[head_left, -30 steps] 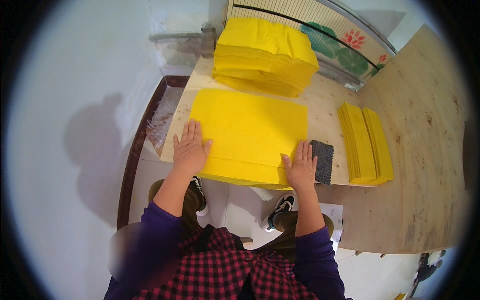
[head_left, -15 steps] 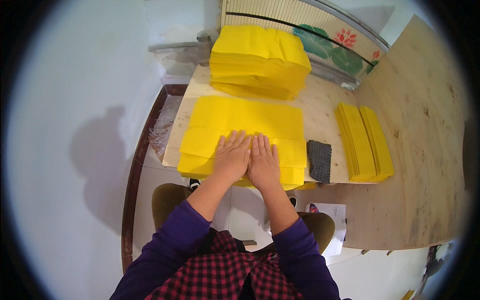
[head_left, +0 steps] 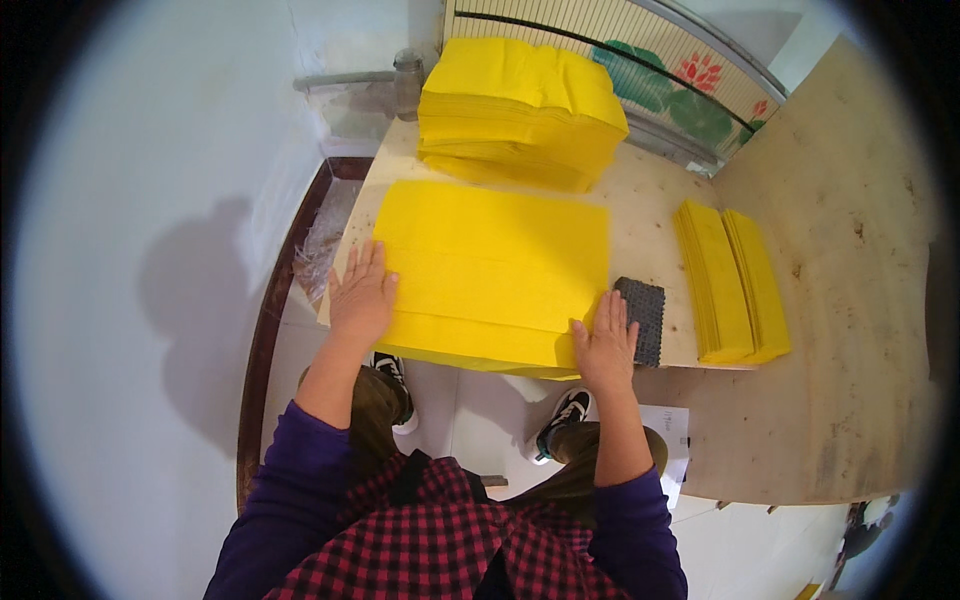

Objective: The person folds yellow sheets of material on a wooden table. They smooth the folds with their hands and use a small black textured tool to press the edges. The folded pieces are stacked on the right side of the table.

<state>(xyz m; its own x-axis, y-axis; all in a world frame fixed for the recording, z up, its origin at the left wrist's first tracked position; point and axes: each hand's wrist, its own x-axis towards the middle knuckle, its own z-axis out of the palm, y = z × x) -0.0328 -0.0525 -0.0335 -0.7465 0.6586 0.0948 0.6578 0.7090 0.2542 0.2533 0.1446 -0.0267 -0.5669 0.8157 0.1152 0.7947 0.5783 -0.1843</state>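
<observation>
A yellow felt-like sheet (head_left: 490,260) lies at the front edge of the wooden table, apparently on top of others, with faint crease lines across it and its near side hanging slightly over. At its left edge rests my left hand (head_left: 362,297), open, fingers stretched forward and thumb on the yellow material. My right hand (head_left: 606,345) is open too, lying flat on the near right corner with its fingers spread. Just right of those fingers sits a dark grey textured pad (head_left: 645,320). Neither hand grips anything.
Behind is a tall stack of yellow sheets (head_left: 515,115), beside a glass jar (head_left: 408,85). Folded yellow bundles (head_left: 715,285) stand at the right of the table (head_left: 655,215), near an upright wooden panel (head_left: 830,260). White paper (head_left: 668,440) lies below the table edge.
My hands have parted from the middle of the yellow material, the left sliding to its left edge and the right to its near right corner. The folded flap now looks flatter.
</observation>
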